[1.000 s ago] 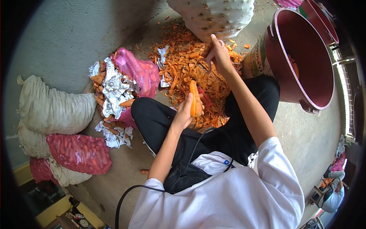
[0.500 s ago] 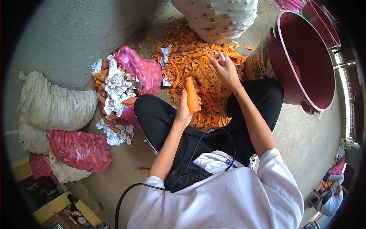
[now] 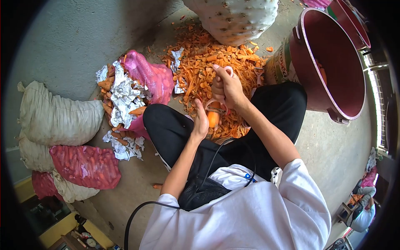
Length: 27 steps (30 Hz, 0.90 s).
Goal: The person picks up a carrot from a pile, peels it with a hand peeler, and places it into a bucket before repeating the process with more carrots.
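Evidently mid-peel. Person seated on the floor, knees drawn up, peel heap (image 3: 196,71) straight ahead.

Hands:
- Left hand (image 3: 201,123) at the near edge of the heap, fingers closed round the lower end of a carrot (image 3: 213,119). Only a short orange stretch shows between the two hands.
- Right hand (image 3: 227,88) just beyond the left, over the heap's near side, fist closed on a pink-handled peeler (image 3: 209,103). Its head sits against the carrot's upper part. Blade hidden by the fingers, so cannot tell whether it bites.

Surroundings, all taken from the heap:
- Beyond it, a white sack (image 3: 233,16).
- To its right, a maroon bucket (image 3: 341,79) with a few orange pieces inside.
- To its left, a pink net bag (image 3: 150,77) with crumpled foil (image 3: 123,93) and rough unpeeled roots.
- Farther left, pale sacks (image 3: 58,118) and a red net bag (image 3: 85,166).
- Well off to the right and nearer than the heap, another person (image 3: 362,214), small at the frame edge.

Judgement: the step in hand is stripping skin from this one carrot, held so that the parings fall onto the heap. A further stroke calls for a firm left grip, with the thumb kept out of the blade's path. The root then needs a turn to bring an unpeeled face under the peeler. How much skin remains is hidden.
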{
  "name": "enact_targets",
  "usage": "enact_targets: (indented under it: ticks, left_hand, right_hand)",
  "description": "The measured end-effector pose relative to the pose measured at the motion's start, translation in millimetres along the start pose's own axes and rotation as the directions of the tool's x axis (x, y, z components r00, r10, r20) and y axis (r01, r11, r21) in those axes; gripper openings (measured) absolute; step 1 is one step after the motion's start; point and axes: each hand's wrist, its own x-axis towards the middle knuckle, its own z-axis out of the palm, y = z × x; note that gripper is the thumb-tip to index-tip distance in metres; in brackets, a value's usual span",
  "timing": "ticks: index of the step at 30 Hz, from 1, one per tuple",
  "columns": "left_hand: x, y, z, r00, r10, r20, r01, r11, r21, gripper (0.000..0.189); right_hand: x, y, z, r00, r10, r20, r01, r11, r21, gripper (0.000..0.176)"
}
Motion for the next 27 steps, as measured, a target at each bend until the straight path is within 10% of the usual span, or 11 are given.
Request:
enact_targets:
  ticks: [10, 14, 23, 27]
  left_hand:
    - [-2.9, -3.9, -4.9, 0.996, 0.048, 0.072, -0.056, 0.993, 0.108, 0.063]
    - [-0.6, -6.1, -3.7, 0.995, 0.086, 0.046, -0.095, 0.961, 0.261, 0.028]
    - [-3.0, -4.3, -9.6, 0.984, -0.094, 0.152, 0.038, 0.94, 0.339, 0.028]
    - [-0.5, -12.8, -9.5, 0.988, -0.061, 0.142, 0.015, 0.953, 0.301, 0.029]
  right_hand:
    - [61.5, -58.9, -51.9, 0.872, -0.424, -0.245, 0.384, 0.902, -0.197, 0.033]
    - [29.4, -45.7, -16.0, 0.941, -0.316, -0.121, 0.3, 0.944, -0.135, 0.035]
    - [3.7, -6.2, -1.4, 0.996, -0.007, -0.084, 0.004, 0.999, -0.035, 0.033]
    - [41.9, -29.2, -23.2, 0.839, -0.496, -0.224, 0.374, 0.825, -0.423, 0.031]
